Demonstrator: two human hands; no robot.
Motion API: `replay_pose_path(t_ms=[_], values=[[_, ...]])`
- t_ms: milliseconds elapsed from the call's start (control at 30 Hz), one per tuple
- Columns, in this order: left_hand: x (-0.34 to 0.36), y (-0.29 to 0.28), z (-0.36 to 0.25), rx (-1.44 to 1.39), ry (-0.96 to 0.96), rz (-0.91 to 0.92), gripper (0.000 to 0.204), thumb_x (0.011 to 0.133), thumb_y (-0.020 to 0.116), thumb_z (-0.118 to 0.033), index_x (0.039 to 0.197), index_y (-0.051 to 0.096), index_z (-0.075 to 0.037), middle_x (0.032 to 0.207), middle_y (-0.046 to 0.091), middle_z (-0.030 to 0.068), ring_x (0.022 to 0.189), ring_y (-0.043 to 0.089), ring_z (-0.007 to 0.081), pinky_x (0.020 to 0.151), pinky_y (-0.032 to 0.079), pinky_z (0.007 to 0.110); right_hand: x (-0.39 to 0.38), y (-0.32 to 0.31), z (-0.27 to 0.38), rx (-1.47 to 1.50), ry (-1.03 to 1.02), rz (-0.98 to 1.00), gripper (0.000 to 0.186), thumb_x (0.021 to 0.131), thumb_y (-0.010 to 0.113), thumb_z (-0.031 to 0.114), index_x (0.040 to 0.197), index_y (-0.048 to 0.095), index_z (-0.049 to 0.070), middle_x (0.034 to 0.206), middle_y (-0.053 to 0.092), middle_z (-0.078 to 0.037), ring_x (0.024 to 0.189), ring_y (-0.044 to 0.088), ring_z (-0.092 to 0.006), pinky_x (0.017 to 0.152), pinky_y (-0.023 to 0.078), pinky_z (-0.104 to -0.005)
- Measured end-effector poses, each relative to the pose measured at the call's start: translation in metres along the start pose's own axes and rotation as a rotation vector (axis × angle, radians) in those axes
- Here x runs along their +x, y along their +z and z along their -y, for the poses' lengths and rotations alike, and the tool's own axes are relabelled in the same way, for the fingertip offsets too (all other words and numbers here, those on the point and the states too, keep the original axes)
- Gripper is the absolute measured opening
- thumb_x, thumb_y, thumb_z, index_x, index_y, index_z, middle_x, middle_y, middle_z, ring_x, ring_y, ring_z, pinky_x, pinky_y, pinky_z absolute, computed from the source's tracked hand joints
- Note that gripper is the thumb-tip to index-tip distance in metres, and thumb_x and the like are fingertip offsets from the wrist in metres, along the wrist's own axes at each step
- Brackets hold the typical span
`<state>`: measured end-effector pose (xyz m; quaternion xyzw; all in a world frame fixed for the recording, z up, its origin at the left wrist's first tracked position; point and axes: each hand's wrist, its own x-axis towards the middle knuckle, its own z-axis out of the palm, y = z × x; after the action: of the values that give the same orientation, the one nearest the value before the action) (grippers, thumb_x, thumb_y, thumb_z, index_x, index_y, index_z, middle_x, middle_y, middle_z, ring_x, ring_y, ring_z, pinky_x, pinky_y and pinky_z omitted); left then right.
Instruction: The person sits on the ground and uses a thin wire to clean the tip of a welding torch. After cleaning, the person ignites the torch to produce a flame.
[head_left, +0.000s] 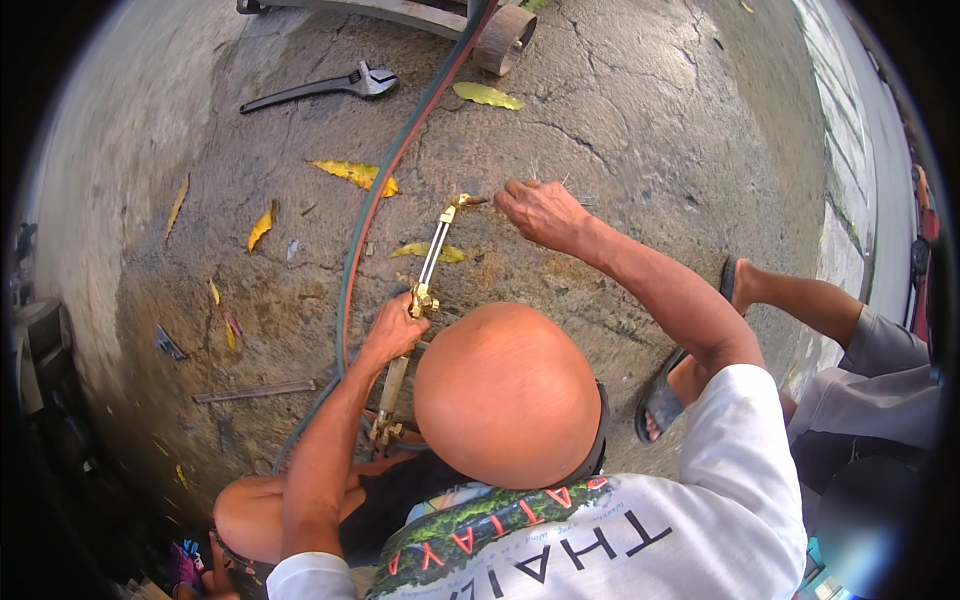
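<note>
A wrench [320,88] lies left of two hoses [408,130], which run past the left hand [394,328], wrapped around a torch [424,299] slanting away rightward, its nozzle [476,200] just beside the right hand [543,212], fingertips [508,194] bunched, though whether they clasp the thin wires [567,183] nearby cannot be told.

One brass torch [435,250], one adjustable wrench [318,88], two hoses [348,290] and two dark sandals [662,402] are visible.
</note>
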<state>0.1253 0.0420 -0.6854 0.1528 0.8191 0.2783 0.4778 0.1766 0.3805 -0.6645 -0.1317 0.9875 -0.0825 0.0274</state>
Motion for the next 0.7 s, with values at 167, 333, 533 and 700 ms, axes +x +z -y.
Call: replay_pose_path(t_ms=[167, 333, 533, 700], values=[[-0.005, -0.002, -0.013, 0.08, -0.021, -0.016, 0.032, 0.08, 0.069, -0.013, 0.105, 0.064, 0.005, 0.077, 0.065, 0.0204, 0.071, 0.065, 0.0304, 0.069, 0.05, 0.046, 0.006, -0.006, -0.014, -0.097, -0.177, 0.035, 0.015, 0.092, 0.063, 0.012, 0.104, 0.063, 0.005, 0.09, 0.066, -0.01, 0.083, 0.073, -0.0259, 0.069, 0.06, -0.0386], [-0.006, -0.002, -0.012, 0.121, -0.025, -0.042, 0.032, 0.08, 0.069, -0.014, 0.106, 0.064, 0.004, 0.086, 0.068, 0.0263, 0.082, 0.069, 0.0406, 0.076, 0.052, 0.05, 0.017, -0.013, -0.01, 0.142, 0.007, 0.17, 0.013, 0.09, 0.06, 0.011, 0.1, 0.064, 0.004, 0.087, 0.07, -0.015, 0.08, 0.073, -0.0334, 0.069, 0.059, -0.0442], [-0.006, 0.002, -0.016, 0.147, -0.039, -0.053, 0.034, 0.081, 0.069, -0.016, 0.107, 0.063, 0.004, 0.093, 0.069, 0.0311, 0.093, 0.068, 0.0491, 0.082, 0.052, 0.055, 0.017, 0.004, 0.003, 0.534, 0.42, 0.053, 0.019, 0.087, 0.058, 0.012, 0.09, 0.072, 0.0, 0.083, 0.072, -0.023, 0.078, 0.073, -0.0423, 0.074, 0.058, -0.0526], [-0.005, 0.005, -0.013, 0.203, -0.079, -0.068, 0.037, 0.083, 0.068, -0.019, 0.111, 0.062, 0.005, 0.095, 0.068, 0.0353, 0.094, 0.067, 0.053, 0.084, 0.052, 0.057, 0.036, -0.022, 0.007, 0.887, 0.899, 0.32, 0.026, 0.088, 0.055, 0.016, 0.094, 0.076, 0.001, 0.084, 0.072, -0.025, 0.077, 0.071, -0.0435, 0.076, 0.057, -0.0521]])
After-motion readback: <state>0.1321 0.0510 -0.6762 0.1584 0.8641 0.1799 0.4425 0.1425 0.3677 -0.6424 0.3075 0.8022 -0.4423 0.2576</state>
